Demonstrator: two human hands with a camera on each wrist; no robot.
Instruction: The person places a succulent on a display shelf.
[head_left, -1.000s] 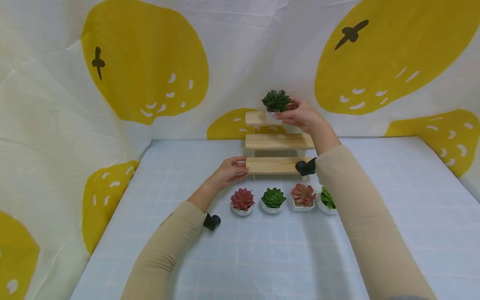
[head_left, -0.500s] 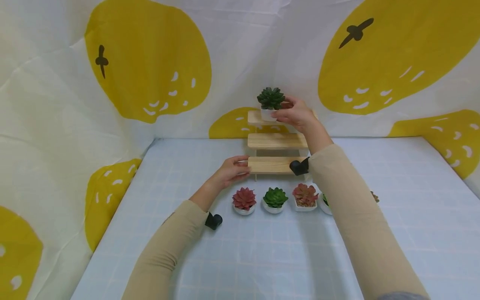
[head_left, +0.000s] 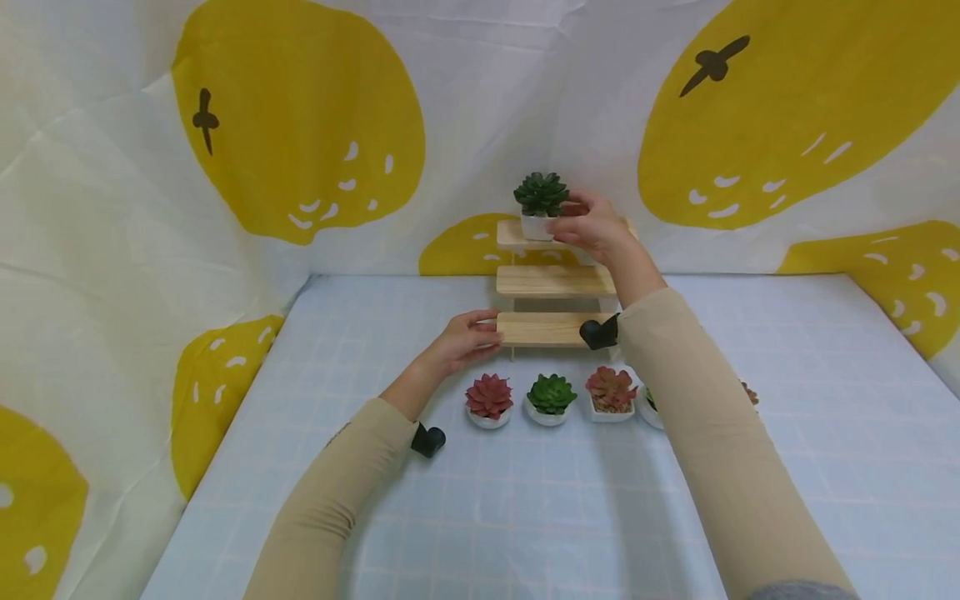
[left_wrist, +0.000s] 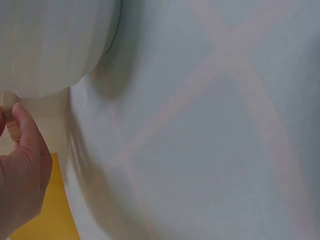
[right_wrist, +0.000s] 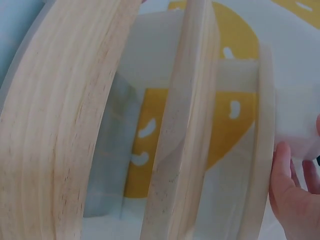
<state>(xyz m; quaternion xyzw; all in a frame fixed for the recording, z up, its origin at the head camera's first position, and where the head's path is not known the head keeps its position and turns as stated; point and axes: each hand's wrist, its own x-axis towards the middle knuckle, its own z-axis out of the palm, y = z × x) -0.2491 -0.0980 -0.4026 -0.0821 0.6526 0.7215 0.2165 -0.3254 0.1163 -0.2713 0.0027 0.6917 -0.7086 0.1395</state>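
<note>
In the head view, my right hand point(head_left: 596, 229) holds a dark green potted succulent point(head_left: 542, 196) by its white pot at the top board of a three-tier wooden display stand point(head_left: 555, 282). The right wrist view has the white pot point(right_wrist: 296, 117) against that top board point(right_wrist: 265, 140), fingers around its side. My left hand point(head_left: 459, 343) pinches the left end of the lowest board; in the left wrist view its thumb and fingers hold the board's end point(left_wrist: 12, 120). The two lower boards carry no plants where they show.
Before the stand is a row of potted succulents: dark red point(head_left: 489, 396), green point(head_left: 551, 394) and pinkish red point(head_left: 611, 390). A white pot point(head_left: 651, 410) and a brownish plant point(head_left: 750, 393) are partly behind the right sleeve. A patterned cloth point(head_left: 487, 100) hangs behind.
My right hand has moved the dark green succulent slightly left along the top board, then stayed nearly still. The left hand keeps its hold on the lowest board.
</note>
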